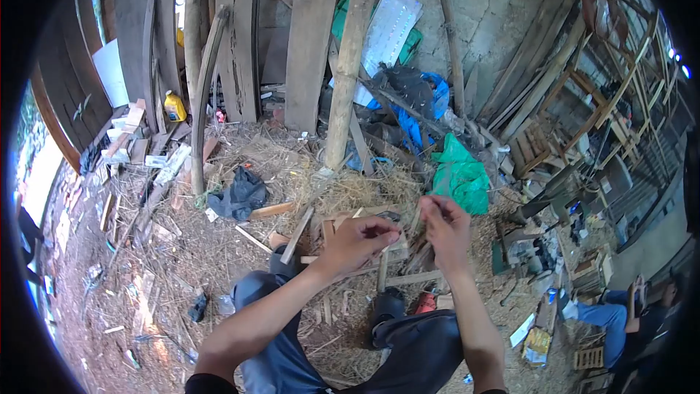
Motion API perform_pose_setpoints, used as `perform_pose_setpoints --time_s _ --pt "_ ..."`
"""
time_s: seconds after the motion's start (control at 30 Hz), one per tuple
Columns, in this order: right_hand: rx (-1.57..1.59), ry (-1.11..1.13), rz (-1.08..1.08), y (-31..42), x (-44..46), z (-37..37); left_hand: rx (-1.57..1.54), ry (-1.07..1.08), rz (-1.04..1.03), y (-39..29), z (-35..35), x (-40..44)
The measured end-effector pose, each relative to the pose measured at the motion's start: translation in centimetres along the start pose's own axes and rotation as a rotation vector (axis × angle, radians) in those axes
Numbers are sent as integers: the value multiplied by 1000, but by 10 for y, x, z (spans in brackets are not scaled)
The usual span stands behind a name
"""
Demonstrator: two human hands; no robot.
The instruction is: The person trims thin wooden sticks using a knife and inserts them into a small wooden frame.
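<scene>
1. Lettering first: upper left, the yellow jug [175,107] wears a label too small to read; top centre, the white sheet [394,25] carries rows of marks I can't make out.
2. Down at lower right, a printed yellow packet [537,343] lies on the littered ground [171,244], its print a blur.
3. Centre frame, the hands! Left hand [357,242]: thumb and fingers curled close together. Right hand [447,230], near it: fingertips bunched. Whether either grasps something thin, I cannot tell.
4. Between and below them in view, here's the pale wooden piece [399,254], among other wood scraps.
5. Standing in the way, upper centre: a wooden post [352,66], hiding part of the background.
6. Green plastic bag [459,175] right of centre, black plastic bag [246,193] left of centre, and a seated person [616,321] at far lower right.
</scene>
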State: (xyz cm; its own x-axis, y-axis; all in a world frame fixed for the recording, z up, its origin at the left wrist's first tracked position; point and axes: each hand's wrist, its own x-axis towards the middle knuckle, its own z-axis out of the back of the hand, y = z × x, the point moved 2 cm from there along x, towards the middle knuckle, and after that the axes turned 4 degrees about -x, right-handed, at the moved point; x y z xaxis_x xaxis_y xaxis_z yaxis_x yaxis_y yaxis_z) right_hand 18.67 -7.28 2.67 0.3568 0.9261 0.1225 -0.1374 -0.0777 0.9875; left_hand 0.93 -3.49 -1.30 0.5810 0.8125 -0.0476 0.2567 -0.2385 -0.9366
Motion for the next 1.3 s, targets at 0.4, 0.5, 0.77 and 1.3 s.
perform_pose_setpoints --time_s 0.4,0.5,0.77,1.3 --pt "214 -243 104 7 21 34 589 25 -190 -19 12 -23" --pt "-55 -123 276 -8 23 37 614 -98 -282 -30 12 -24" --pt "76 498 -105 20 -17 -13 578 -80 -250 -21 10 -16" --pt "-112 314 -147 -1 7 15 863 -169 -364 -25 -28 -24"
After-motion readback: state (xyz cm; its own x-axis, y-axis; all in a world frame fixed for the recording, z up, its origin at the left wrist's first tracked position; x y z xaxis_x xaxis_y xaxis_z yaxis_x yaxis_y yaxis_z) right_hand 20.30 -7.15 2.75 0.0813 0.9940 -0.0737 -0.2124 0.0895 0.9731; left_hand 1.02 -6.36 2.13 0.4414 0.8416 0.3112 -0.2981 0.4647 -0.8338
